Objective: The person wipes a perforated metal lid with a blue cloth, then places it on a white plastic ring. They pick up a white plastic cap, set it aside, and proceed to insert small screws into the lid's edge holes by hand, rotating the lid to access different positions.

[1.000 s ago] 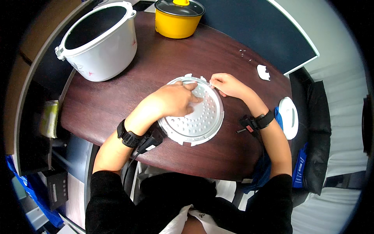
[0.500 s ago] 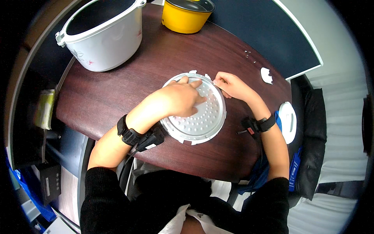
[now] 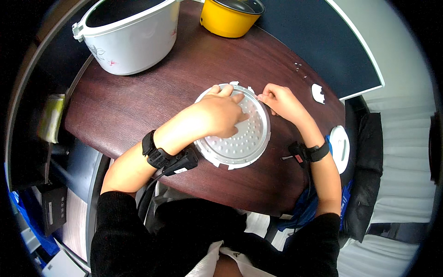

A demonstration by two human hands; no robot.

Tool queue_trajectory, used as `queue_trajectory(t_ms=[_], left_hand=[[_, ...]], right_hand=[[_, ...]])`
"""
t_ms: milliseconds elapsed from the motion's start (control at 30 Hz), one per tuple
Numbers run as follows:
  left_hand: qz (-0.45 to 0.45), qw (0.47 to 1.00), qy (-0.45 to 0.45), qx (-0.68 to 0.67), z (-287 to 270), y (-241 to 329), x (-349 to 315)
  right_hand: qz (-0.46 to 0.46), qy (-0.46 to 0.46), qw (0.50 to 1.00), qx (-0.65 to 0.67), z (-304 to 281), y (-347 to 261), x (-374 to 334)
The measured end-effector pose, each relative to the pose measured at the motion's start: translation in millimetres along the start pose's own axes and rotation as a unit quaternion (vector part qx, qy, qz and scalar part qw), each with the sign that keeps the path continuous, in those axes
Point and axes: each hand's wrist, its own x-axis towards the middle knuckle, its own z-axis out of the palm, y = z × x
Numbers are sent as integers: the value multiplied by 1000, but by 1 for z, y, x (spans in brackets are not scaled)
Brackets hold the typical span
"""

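A round silver rice cooker lid plate (image 3: pixel 237 143), covered with raised dimples and edged with white tabs, lies on the table. My left hand (image 3: pixel 219 113) rests on its upper left part, palm down and fingers spread. At the plate's upper right rim is my right hand (image 3: pixel 280 102), its thumb and index finger pinched together and the other fingers curled. Whatever those fingertips hold is too small or hidden to make out. Both wrists wear black straps with small black devices.
A large white rice cooker body (image 3: pixel 134 48) stands at the far left. Beyond the plate is a yellow pot (image 3: pixel 228 21). A broken white piece (image 3: pixel 318 93) and small bits (image 3: pixel 297 69) lie at the right. A white oval part (image 3: pixel 339 150) sits by the right edge of the dark table (image 3: pixel 138 99).
The view has shifted a little. My right fingertips have drawn slightly away from the plate's rim. My left hand stays spread on the plate.
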Motion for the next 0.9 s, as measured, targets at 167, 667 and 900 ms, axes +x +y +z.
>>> queue_trajectory(t_ms=[167,667,900], left_hand=[[-9,1000,-17,-1,-1,0,1],[-18,998,-54,-18,1,-1,1],[-20,996,-89,-5,-6,1,2]], right_hand=[[-8,12,999,-40,-3,-13,-4],[-117,78,962,-235,5,-20,-5],[-105,88,957,-255,8,-23,-3]])
